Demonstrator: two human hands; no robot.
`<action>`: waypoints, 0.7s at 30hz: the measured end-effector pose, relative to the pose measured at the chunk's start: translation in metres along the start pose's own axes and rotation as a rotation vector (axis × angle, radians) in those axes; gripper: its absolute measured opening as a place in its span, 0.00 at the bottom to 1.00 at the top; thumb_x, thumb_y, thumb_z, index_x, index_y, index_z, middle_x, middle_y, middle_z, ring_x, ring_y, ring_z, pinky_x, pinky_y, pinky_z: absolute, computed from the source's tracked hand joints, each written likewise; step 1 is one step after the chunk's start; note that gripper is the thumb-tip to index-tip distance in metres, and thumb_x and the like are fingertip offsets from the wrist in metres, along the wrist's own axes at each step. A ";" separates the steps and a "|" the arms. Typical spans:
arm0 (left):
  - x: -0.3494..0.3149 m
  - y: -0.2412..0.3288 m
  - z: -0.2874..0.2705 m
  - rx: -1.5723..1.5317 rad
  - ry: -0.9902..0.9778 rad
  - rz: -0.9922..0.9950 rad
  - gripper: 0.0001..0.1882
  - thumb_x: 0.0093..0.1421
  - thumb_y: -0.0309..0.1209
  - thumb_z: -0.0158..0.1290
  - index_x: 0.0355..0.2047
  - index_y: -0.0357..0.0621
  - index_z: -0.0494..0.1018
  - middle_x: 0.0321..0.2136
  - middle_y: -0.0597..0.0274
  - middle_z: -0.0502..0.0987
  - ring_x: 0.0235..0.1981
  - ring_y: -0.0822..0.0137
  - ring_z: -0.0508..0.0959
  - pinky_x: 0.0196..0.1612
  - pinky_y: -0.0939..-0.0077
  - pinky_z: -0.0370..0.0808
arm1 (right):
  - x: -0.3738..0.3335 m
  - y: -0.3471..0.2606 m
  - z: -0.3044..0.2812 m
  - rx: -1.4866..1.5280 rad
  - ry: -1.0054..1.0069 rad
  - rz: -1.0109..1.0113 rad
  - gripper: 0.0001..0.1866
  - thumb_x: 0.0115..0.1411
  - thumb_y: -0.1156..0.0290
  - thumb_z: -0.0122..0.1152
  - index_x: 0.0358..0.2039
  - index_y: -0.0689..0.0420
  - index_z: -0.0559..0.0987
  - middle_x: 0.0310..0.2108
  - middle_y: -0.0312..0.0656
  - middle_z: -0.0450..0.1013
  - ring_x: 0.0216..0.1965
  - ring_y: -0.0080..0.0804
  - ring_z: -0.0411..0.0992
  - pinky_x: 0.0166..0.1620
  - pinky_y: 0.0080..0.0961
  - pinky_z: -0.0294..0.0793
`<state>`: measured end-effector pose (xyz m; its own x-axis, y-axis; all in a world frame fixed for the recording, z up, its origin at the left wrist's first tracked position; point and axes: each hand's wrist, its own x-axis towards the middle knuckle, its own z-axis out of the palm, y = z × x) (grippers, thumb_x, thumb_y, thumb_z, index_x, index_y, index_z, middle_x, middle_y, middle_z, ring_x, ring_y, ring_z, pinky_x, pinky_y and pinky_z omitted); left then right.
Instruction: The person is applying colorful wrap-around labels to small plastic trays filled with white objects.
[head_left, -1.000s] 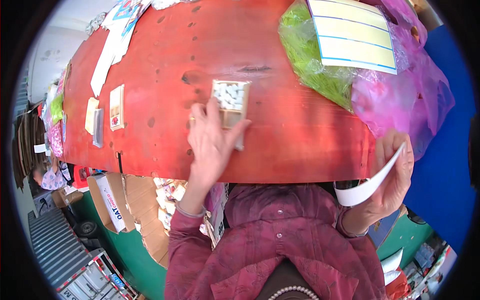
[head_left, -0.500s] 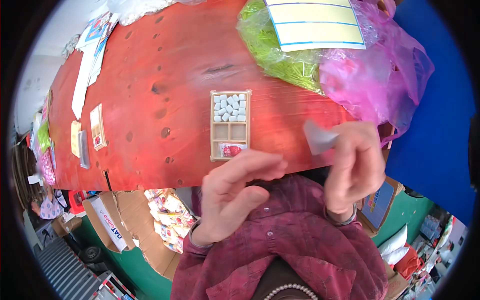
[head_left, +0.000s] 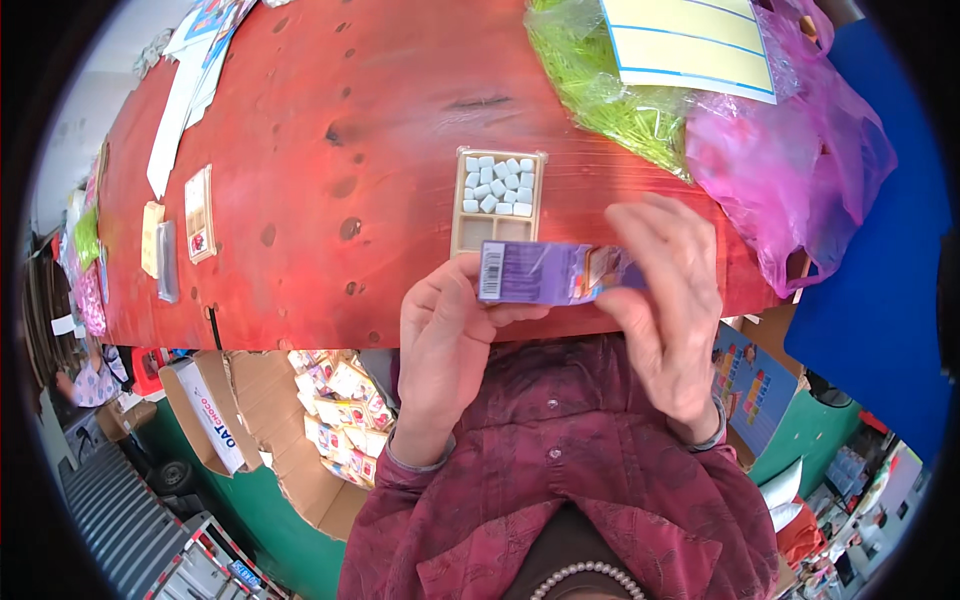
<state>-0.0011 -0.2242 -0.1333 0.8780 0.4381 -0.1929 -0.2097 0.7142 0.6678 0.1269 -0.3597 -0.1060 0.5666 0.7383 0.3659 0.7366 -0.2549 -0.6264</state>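
Note:
My left hand (head_left: 440, 350) pinches the left end of a flat purple printed card (head_left: 535, 273) between thumb and fingers. At the card's right end is my right hand (head_left: 668, 300), its fingers spread and its thumb by the lower edge; whether the thumb touches is hard to tell. Just beyond the card lies a beige compartment tray (head_left: 460, 238) on the table. White pellets (head_left: 497, 185) fill its far section, and two smaller compartments are bare. The card and my left hand cover the tray's near end.
Right of the tray are a bag of green shreds (head_left: 620, 120), a pink plastic bag (head_left: 790, 190) and a yellow lined sheet (head_left: 690, 45). Another tray (head_left: 199, 213) lies at left on the red table (head_left: 280, 150). Below the edge stands a carton (head_left: 265, 400) of small packets (head_left: 345, 410).
My right hand has moved left, toward my left hand. My left hand, fingers apart before, now holds the purple card. The tray's near end has become covered, and the whole view has shifted slightly.

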 end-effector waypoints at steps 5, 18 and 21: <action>-0.010 0.010 -0.018 0.109 0.185 0.012 0.11 0.53 0.20 0.54 0.38 0.31 0.71 0.32 0.57 0.78 0.34 0.70 0.77 0.41 0.75 0.75 | -0.015 0.017 0.007 0.431 -0.243 0.474 0.19 0.47 0.74 0.64 0.41 0.65 0.74 0.31 0.48 0.72 0.35 0.36 0.71 0.38 0.28 0.70; 0.011 0.001 -0.034 0.522 0.487 0.365 0.08 0.50 0.16 0.57 0.32 0.32 0.72 0.26 0.63 0.77 0.28 0.78 0.74 0.35 0.86 0.71 | -0.003 0.004 0.052 0.442 -0.068 0.519 0.20 0.47 0.82 0.63 0.43 0.64 0.73 0.28 0.37 0.71 0.24 0.18 0.69 0.28 0.15 0.69; 0.021 -0.003 -0.039 0.542 0.506 0.400 0.08 0.50 0.16 0.56 0.32 0.32 0.72 0.27 0.63 0.77 0.28 0.79 0.74 0.35 0.86 0.72 | 0.000 0.008 0.056 0.378 -0.039 0.460 0.21 0.45 0.82 0.64 0.43 0.63 0.73 0.31 0.37 0.70 0.23 0.19 0.68 0.27 0.16 0.69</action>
<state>0.0011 -0.1959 -0.1671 0.4552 0.8867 -0.0808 -0.1146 0.1483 0.9823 0.1125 -0.3266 -0.1493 0.7772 0.6288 -0.0222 0.2321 -0.3192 -0.9188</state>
